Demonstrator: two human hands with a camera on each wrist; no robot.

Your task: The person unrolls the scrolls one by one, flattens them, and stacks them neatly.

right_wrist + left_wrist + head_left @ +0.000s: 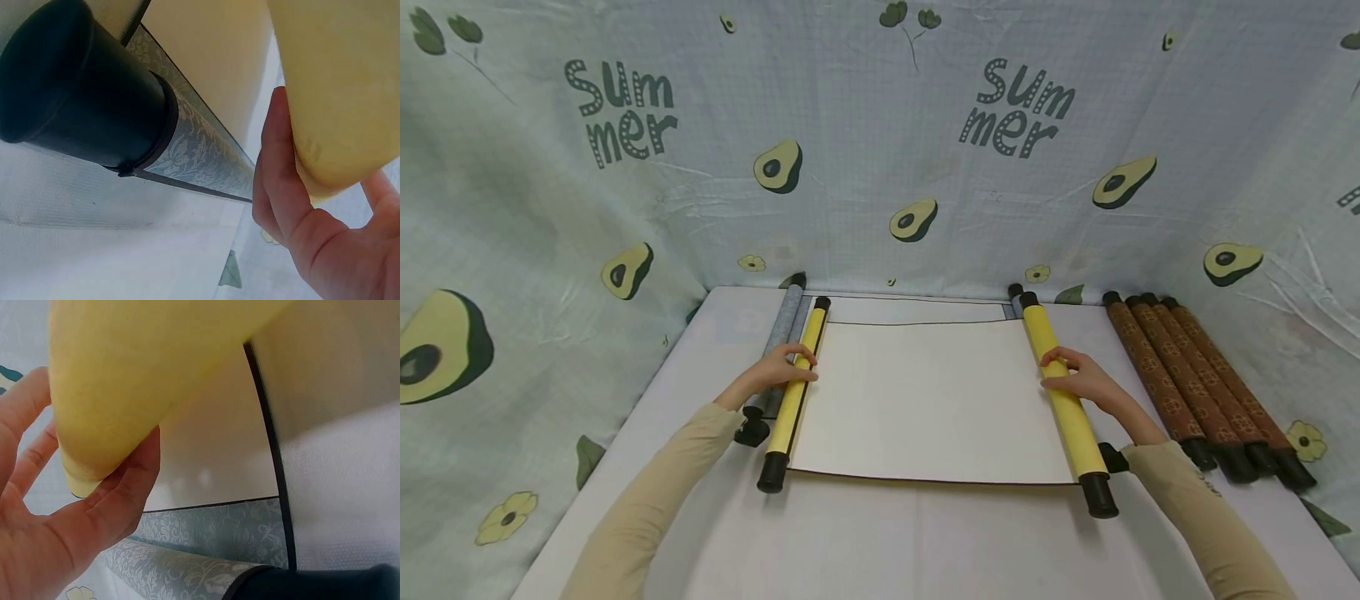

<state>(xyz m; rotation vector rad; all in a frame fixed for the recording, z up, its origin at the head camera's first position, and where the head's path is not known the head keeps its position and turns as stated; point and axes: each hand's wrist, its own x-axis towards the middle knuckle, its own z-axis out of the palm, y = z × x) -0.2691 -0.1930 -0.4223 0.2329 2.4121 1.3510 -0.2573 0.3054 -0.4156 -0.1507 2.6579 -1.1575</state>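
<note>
A scroll with yellow backing hangs partly unrolled, its blank cream sheet (925,400) stretched between two yellow rolls with black end knobs. My left hand (781,367) grips the left yellow roll (792,408), fingers and thumb curled about it. On the other side my right hand (1078,377) holds the right yellow roll (1070,417) the same way. Beneath lies a grey-blue patterned scroll (181,562), open on the table; its left roll (782,321) shows beside the yellow one. In the right wrist view its black knob (81,81) is close by. The cream sheet hides most of it.
Several brown patterned scrolls (1187,375) lie rolled up side by side on the right of the white table (880,542). A cloth (850,108) printed with avocados and lettering rises behind the table and along both sides.
</note>
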